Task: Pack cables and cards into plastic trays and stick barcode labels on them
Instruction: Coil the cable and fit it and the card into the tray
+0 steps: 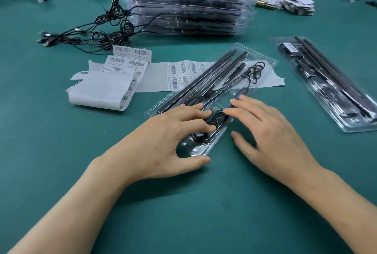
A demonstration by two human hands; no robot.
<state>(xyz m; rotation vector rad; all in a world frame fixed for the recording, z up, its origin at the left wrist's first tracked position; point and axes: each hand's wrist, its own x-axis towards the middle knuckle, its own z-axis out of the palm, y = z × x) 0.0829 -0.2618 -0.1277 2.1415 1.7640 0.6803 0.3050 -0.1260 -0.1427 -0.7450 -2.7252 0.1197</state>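
Two hands on one clear plastic tray (pixel 264 59), which lies at a slant in the middle of the green tabletop (pixel 183 209). The tray holds a few long black rods (pixel 214 74) side by side, plus a thin black cable (pixel 216 118) bunched at the near end, with its little button controller (pixel 241 93) lying a bit further up.

The left hand (pixel 163 141) isn't gripping anything: its fingers lie pretty flat on the bunched cable, pressing it into the tray, and the thumb sits at the tray's near corner. The right hand (pixel 271 129) is relaxed too, with straight fingers, fingertips touching the tray right beside the controller and cable, and the thumb off to the side over the tabletop.

A strip of barcode labels (pixel 177 74) runs partly under the tray's far half, with more folded label sheets (pixel 102 88) to the left. On the right, well apart, there's a second tray (pixel 326 90) with rods in it and a barcode sticker (pixel 290 46) on its far end. Further back sits a tall stack of trays (pixel 183 2), with a tangle of loose cables (pixel 102 29) just left of it.
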